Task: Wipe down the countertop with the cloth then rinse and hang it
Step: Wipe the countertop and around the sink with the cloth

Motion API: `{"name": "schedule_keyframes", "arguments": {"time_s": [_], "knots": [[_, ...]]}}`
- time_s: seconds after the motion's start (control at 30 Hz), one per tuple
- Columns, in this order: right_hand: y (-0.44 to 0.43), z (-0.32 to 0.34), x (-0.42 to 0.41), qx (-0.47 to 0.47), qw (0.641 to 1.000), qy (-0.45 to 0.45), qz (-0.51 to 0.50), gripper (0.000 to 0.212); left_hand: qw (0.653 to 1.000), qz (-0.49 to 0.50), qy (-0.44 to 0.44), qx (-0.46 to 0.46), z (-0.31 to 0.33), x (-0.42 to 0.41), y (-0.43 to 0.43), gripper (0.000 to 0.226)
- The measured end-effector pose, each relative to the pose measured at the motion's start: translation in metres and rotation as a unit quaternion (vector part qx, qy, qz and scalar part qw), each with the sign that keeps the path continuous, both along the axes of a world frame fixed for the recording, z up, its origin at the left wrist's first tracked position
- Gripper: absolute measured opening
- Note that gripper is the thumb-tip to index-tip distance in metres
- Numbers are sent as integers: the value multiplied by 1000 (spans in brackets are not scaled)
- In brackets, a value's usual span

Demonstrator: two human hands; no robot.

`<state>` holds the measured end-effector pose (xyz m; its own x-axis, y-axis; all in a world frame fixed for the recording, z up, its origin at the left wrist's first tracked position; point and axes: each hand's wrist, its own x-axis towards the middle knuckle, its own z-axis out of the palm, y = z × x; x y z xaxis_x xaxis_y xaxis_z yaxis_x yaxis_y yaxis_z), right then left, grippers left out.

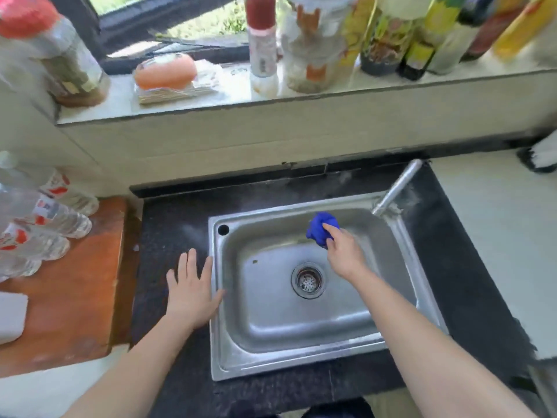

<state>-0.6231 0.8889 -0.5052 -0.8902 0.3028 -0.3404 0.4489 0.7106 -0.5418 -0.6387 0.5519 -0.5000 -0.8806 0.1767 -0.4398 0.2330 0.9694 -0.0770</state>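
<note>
The right hand grips the bunched blue cloth over the far side of the steel sink, just below the faucet, while the left hand lies flat with fingers spread on the dark counter at the sink's left rim, well apart from the cloth.

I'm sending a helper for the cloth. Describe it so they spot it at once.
Find the steel sink set in the dark countertop. Over its far right corner, near the tap, the right hand grips a bunched cloth. It is the only bright blue thing around.
</note>
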Motion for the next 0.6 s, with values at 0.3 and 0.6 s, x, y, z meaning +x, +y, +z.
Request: {"name": "schedule_keyframes", "arguments": {"time_s": [0.3,0.6], "knots": [[60,2,14,-34,998,35,-36,46,990,-126,25,63,8,-27,140,79],[33,-11,12,-33,993,-2,-116,46,976,-215,6,43,-29,-66,127,83]]}}
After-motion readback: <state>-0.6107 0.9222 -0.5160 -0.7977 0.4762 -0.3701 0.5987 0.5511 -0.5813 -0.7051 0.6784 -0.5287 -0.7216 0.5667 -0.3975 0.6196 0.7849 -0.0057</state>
